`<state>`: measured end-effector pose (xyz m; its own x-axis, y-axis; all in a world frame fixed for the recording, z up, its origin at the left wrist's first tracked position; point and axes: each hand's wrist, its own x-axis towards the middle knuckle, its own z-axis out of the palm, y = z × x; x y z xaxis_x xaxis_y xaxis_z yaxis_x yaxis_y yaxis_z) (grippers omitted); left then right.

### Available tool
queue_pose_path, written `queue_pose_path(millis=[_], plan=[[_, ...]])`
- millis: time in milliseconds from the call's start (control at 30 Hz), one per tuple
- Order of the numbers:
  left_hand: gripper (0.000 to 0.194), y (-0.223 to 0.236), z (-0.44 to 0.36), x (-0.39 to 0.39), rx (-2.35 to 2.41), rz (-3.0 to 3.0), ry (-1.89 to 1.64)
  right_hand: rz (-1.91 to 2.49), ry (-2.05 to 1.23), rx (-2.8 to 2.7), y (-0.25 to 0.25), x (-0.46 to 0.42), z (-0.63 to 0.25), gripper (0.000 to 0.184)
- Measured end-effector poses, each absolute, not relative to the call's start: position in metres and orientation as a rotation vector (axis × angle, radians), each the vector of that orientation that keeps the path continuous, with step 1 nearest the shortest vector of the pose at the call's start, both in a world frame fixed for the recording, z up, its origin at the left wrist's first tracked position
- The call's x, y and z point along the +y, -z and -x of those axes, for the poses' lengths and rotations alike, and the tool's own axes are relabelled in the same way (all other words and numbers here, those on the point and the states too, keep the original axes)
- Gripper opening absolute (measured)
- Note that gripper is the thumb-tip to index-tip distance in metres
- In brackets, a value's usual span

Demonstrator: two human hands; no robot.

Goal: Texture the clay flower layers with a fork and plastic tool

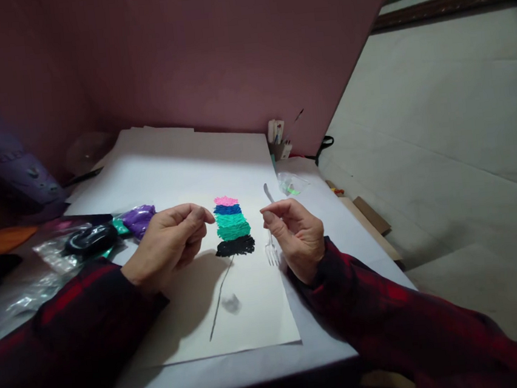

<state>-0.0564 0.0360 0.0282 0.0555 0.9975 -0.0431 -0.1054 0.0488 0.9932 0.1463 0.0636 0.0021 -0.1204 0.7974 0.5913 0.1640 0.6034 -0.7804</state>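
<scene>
A sheet of white paper point(261, 316) bears stacked bands of rough-textured, clay-like material: a pink band point(226, 201), a dark blue band point(227, 210), a green band point(233, 226) and a black band point(235, 246). My left hand point(172, 242) hovers left of the bands, thumb and forefinger pinched together. Right of them, my right hand point(295, 233) is also closed in a pinch. Whatever either pinch holds is too small to make out. Beside my right fingers lies a fork point(272, 255), its tines towards me and its middle partly hidden. A dark line and grey smudge mark the lower paper.
Clear bags with a purple lump point(140, 220) and a black lump point(91, 237) lie at the left. A crumpled clear bag point(291, 183) sits behind my right hand. Pens and white items point(276, 132) stand by the wall. A purple box point(2, 145) rises far left.
</scene>
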Motion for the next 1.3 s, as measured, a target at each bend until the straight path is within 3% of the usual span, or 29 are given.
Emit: queue_pose_path(millis=[300,500,700,900,1133,1300], plan=[[0.022,-0.027,0.058,0.040,0.971,-1.024,-1.184,0.787,-0.662,-1.660,-0.001,0.063,-0.145,0.009],[0.004,-0.029,0.060,0.039,0.995,-1.056,-1.134,0.778,-0.641,-1.720,0.000,0.062,-0.144,0.007],[0.024,-0.032,0.054,0.036,0.871,-0.963,-1.097,0.750,-0.555,-1.842,-0.002,0.059,-0.144,0.006],[0.024,-0.032,0.058,0.036,0.962,-1.098,-1.118,0.778,-0.563,-1.716,-0.004,0.060,-0.147,0.007],[0.012,-0.031,0.048,0.020,0.934,-1.369,-0.392,0.815,-0.585,-1.605,-0.004,0.061,-0.146,0.009],[0.012,-0.020,0.033,0.015,0.946,-1.618,-0.367,0.813,-0.560,-1.607,-0.006,0.062,-0.147,0.009]])
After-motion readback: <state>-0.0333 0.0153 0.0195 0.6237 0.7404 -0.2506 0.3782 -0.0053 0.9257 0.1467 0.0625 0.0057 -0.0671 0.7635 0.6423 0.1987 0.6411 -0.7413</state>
